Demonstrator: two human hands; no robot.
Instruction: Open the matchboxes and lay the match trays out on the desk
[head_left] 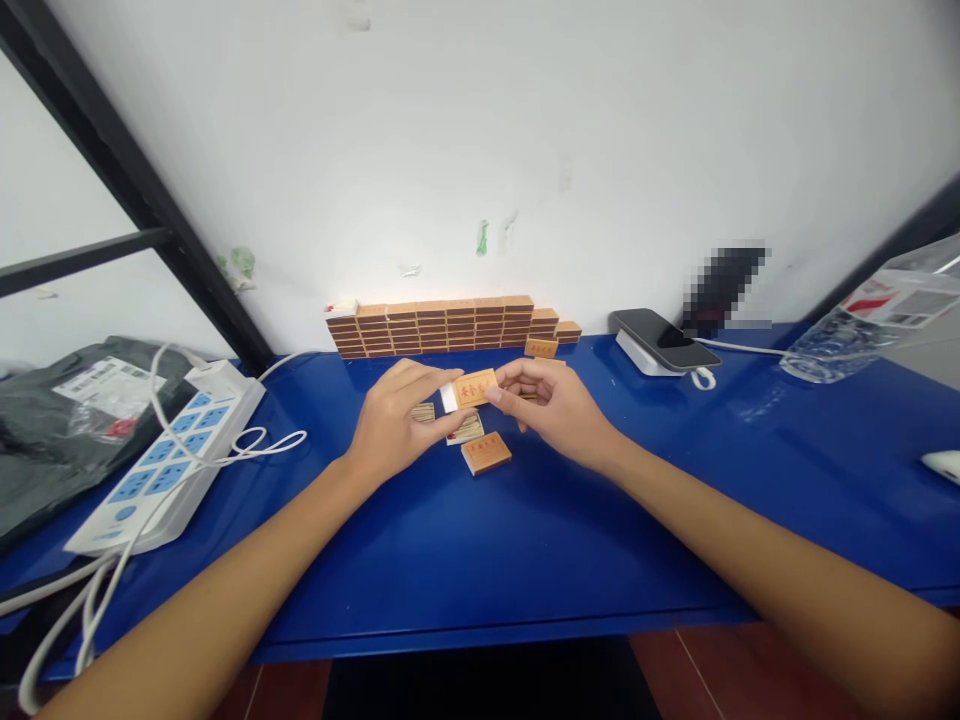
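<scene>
Between my hands is a matchbox [474,386], its orange cover printed in red, with a white inner tray [448,397] sticking out on the left. My left hand [397,410] pinches around the tray's end with thumb and fingers. The cover's right end is gripped by my right hand [547,405]. Below them lies a closed matchbox [486,453]. A tray of matches [466,429] sits just behind it, and more matches [424,412] show partly behind my left hand. Further boxes are half hidden behind my right hand, with one matchbox [541,347] visible beyond it.
Stacked matchboxes form a low wall [435,328] along the back, stepping down at the right; an open tray [342,309] tops its left end. A power strip [169,455] with loose white cables is left. A phone [664,338] on a white stand and a plastic bag [847,320] are right.
</scene>
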